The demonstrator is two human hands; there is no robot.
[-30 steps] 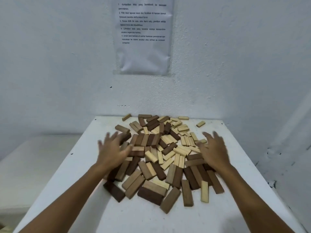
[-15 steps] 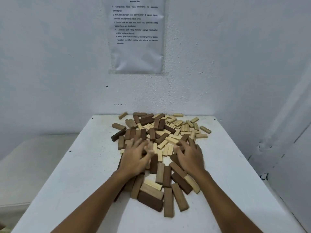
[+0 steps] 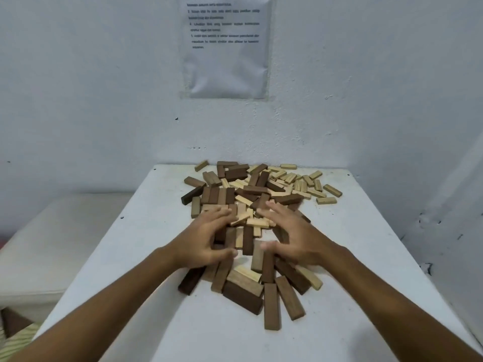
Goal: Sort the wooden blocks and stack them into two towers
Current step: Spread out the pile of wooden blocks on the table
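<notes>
Both hands have drawn closer together over the pile of blocks (image 3: pixel 251 218) on the white table (image 3: pixel 130 257). The left hand (image 3: pixel 206 239) and right hand (image 3: pixel 292 239) rest with fingers spread, gripping nothing. The blocks look light, stiff and smooth, best pinched by their long sides.

The printed white paper sheet (image 3: pixel 225 48) on the far wall is cut off at the top, its text illegible. Both spread hands hide brown and pale rectangular wooden blocks (image 3: pixel 251 205) beneath them.
</notes>
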